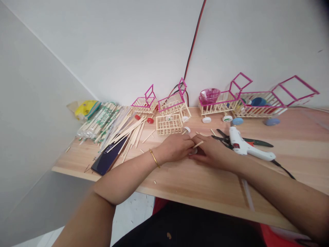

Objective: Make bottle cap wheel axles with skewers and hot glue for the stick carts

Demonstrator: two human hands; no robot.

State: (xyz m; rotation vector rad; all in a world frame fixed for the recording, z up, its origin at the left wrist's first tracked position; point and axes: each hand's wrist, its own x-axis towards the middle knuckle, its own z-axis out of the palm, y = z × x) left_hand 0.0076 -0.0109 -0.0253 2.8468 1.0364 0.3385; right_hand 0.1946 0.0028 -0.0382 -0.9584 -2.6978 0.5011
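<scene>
In the middle of the table, my left hand (176, 147) and my right hand (212, 151) meet, fingers closed together. Between their fingertips shows part of a white bottle cap (194, 151). A short wooden stick (198, 144) sticks out beside it, across the right fingers; whether it is joined to the cap is hidden. Just beyond the left hand stands a small slatted basket (169, 125) made of pale sticks. Another white cap (186, 130) with a stick lies at its right corner.
Stick carts with magenta rims and cap wheels, such as the red-wheeled cart (144, 104), line the wall. A white glue gun (248, 145) lies over pliers (222, 139) at right. Loose sticks (133, 133), a phone (109, 156) and bagged sticks (99, 120) lie left.
</scene>
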